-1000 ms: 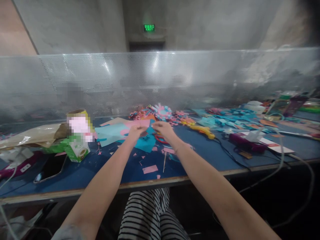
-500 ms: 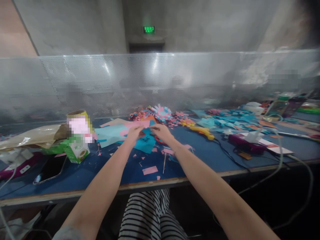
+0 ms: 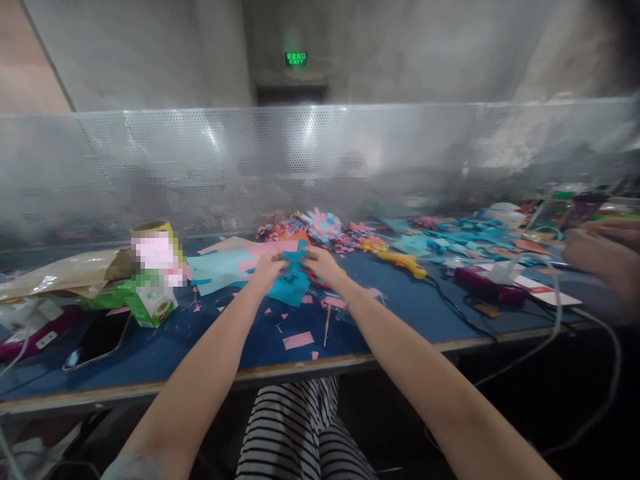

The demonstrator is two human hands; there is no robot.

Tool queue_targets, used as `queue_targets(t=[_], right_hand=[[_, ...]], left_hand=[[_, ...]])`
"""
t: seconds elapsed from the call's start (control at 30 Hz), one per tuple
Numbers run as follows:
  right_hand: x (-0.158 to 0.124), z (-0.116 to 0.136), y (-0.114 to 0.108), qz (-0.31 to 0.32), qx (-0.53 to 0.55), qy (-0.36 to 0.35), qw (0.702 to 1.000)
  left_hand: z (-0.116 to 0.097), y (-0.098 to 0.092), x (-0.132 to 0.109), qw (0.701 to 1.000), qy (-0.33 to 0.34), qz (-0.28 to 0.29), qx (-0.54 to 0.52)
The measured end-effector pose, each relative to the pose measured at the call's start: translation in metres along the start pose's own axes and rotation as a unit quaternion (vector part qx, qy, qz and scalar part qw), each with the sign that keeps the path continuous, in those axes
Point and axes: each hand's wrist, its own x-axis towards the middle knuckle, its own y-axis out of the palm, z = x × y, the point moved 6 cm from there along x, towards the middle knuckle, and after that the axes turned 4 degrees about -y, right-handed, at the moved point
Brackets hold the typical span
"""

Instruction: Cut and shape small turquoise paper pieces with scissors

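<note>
Between my two hands is a small piece of blue paper [image 3: 295, 259]. My left hand [image 3: 271, 267] pinches its left side, and my right hand [image 3: 320, 263] has its fingers closed on the right side. Beneath them lies a larger blue sheet [image 3: 293, 290]. To the left of my left hand rest a pale blue sheet [image 3: 215, 270] and a pink sheet [image 3: 263, 248]. Something red, partly hidden, lies under my right hand. Just beyond my hands sits a pink and blue paper flower [image 3: 324, 225].
A yellow glue gun [image 3: 404, 263] with a black cord lies to the right, near a purple power strip [image 3: 487, 287]. Blue paper scraps [image 3: 460, 237] are heaped behind. On the left are a phone [image 3: 97, 340] and a green box [image 3: 153, 300]. Another person's blurred hand [image 3: 600, 257] is at far right.
My hands have drawn slightly apart, and the blue paper between them shows more fully. Another person's hand has come in at the right edge.
</note>
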Motion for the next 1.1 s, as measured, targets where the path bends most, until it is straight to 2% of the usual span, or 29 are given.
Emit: queue_targets(t=[0.17,0.37,0.57,0.73,1.1], right_hand=[[0.001,-0.009,0.002,-0.013,0.143,0.076,0.987],[0.001,-0.013,0.001,-0.021,0.214,0.102,0.971],[0.0,-0.007,0.002,-0.027,0.173,0.079,0.981],[-0.002,-0.003,0.0,-0.038,0.135,0.082,0.987],[-0.001,-0.005,-0.001,-0.032,0.12,0.077,0.989]], left_hand=[[-0.004,0.003,-0.005,0.999,-0.027,0.014,-0.043],[-0.006,0.002,-0.003,1.0,-0.006,-0.004,-0.02],[-0.008,0.0,-0.002,0.999,0.04,-0.014,0.03],[-0.009,-0.001,-0.004,0.999,0.027,-0.033,0.016],[-0.004,-0.003,0.0,0.999,0.018,-0.022,-0.018]])
